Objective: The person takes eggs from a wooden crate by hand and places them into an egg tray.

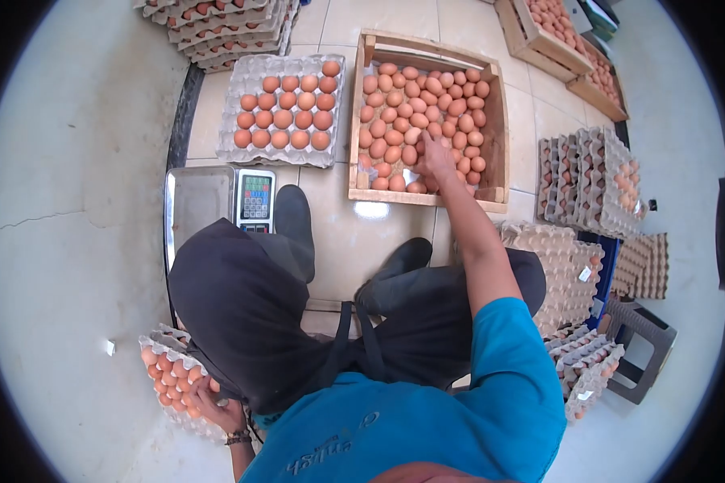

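Observation:
My right hand [435,158] reaches into a wooden crate [501,121] full of loose brown eggs [419,105]; its fingers are bent down among the eggs, and what they hold, if anything, is hidden. At the lower left, my left hand [221,409] touches the eggs in a grey carton tray [184,342] beside my leg. Its fingers are bent over an egg at the tray's edge, and the grip is too small to make out. Left of the crate, a partly filled carton tray [336,145] holds several rows of eggs, with its upper left cells bare.
A scale [201,201] with a keypad [256,197] lies left of my boots. Stacked egg trays [225,36] stand at the upper left, more [588,181] at the right. Other wooden crates [540,52] of eggs are at the upper right, a grey plastic stool [656,354] at the lower right.

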Motion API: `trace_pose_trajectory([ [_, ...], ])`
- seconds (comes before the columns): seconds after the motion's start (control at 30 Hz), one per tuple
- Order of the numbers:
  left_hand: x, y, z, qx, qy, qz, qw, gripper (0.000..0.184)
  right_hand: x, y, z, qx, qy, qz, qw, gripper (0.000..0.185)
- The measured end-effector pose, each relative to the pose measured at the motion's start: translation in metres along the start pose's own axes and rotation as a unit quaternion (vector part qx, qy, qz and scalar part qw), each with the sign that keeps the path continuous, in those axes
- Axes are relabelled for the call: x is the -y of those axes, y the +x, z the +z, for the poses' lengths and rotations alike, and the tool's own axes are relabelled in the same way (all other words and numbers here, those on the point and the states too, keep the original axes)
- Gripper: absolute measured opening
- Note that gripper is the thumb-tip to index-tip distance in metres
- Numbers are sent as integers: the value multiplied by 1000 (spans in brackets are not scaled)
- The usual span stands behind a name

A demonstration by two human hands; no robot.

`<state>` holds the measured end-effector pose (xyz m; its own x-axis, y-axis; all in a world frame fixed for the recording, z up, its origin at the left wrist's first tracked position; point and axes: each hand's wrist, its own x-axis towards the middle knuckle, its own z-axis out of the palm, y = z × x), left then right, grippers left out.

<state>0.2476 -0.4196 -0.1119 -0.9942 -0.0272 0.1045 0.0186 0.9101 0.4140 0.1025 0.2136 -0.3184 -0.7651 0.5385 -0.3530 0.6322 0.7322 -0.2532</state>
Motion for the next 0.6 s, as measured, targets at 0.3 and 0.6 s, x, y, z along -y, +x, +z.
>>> trace_pose_trajectory([
  [0.3, 6, -4, -8, 23, 33, 15, 999, 41, 0, 3, -2, 18, 1, -7, 1000, 71],
  [0.6, -19, 21, -18, -123, 101, 73, 984, 33, -41, 24, -8, 144, 743, 91, 647, 33],
])
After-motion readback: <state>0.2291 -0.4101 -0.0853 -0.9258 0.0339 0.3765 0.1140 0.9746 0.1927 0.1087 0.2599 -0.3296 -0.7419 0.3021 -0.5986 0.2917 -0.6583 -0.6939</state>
